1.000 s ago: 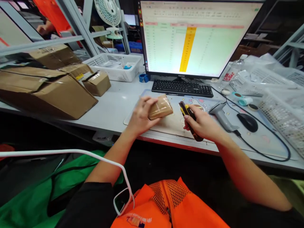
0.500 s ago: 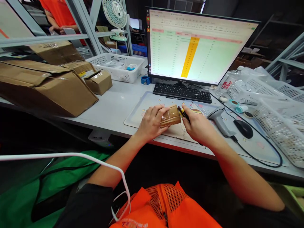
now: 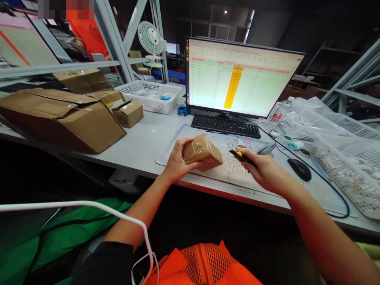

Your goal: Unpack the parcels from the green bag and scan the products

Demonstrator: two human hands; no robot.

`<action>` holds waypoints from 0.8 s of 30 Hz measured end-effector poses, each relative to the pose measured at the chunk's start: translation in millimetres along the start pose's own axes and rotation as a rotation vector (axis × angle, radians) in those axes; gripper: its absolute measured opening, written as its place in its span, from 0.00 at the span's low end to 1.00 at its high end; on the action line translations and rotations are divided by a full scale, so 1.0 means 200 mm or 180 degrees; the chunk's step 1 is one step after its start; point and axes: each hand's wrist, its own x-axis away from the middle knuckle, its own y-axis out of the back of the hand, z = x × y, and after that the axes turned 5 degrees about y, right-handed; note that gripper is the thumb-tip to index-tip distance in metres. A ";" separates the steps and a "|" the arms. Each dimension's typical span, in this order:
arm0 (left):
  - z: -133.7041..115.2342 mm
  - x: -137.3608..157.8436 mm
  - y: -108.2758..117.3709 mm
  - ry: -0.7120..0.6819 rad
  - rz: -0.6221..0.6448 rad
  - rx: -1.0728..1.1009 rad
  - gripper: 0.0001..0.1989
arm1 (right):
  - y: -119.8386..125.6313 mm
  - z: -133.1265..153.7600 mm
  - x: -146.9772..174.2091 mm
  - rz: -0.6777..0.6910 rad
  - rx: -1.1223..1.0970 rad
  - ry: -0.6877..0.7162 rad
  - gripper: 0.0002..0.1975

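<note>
A small brown cardboard box [image 3: 202, 152], shiny with clear tape, is tilted in my left hand [image 3: 178, 162], thumb along its lower side and fingers behind its far edge. My right hand [image 3: 264, 170] is closed around a black and yellow box cutter [image 3: 242, 157], whose tip points left towards the box. A gap lies between the cutter and the box. Both hands are above the front of a pale printed desk mat [image 3: 169, 148]. Whether the cutter's blade is out is too small to tell.
A keyboard [image 3: 225, 126] lies before the monitor [image 3: 240, 75]. Right of my right hand are a scanner [image 3: 266, 149], a black mouse [image 3: 299, 169] and white baskets [image 3: 341, 166]. Cardboard boxes [image 3: 65, 122] and a white basket [image 3: 154, 103] stand at the left. A person [image 3: 89, 33] is behind the frame.
The box cutter has come away from the box, my right hand moving right and down. My left hand has shifted slightly left and turned the box, showing another face. The camera view has tilted up.
</note>
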 end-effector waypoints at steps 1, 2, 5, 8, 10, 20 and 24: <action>0.03 0.01 0.01 0.0029 0.0054 0.0143 0.40 | 0.02 -0.03 -0.03 -0.0112 -0.0022 0.0103 0.21; 0.06 0.02 0.02 0.0056 0.0128 0.0232 0.42 | 0.04 -0.04 -0.06 -0.0160 -0.0011 0.0231 0.20; 0.12 0.03 0.04 0.0162 0.0295 0.0311 0.47 | 0.04 -0.03 -0.20 -0.0010 0.0095 0.0692 0.20; 0.13 0.03 0.06 0.0195 0.0394 0.0317 0.46 | 0.02 0.04 -0.31 0.0189 0.0224 0.0978 0.21; 0.14 0.04 0.07 0.0264 0.0422 0.0368 0.46 | 0.00 0.08 -0.36 0.0242 0.0273 0.1044 0.21; 0.22 0.09 0.14 0.0778 0.0623 0.0665 0.45 | -0.12 -0.04 -0.40 0.0680 0.0894 0.0618 0.24; 0.30 0.12 0.19 0.1145 0.0650 0.0758 0.47 | -0.18 -0.35 -0.26 0.1447 0.1494 -0.0376 0.24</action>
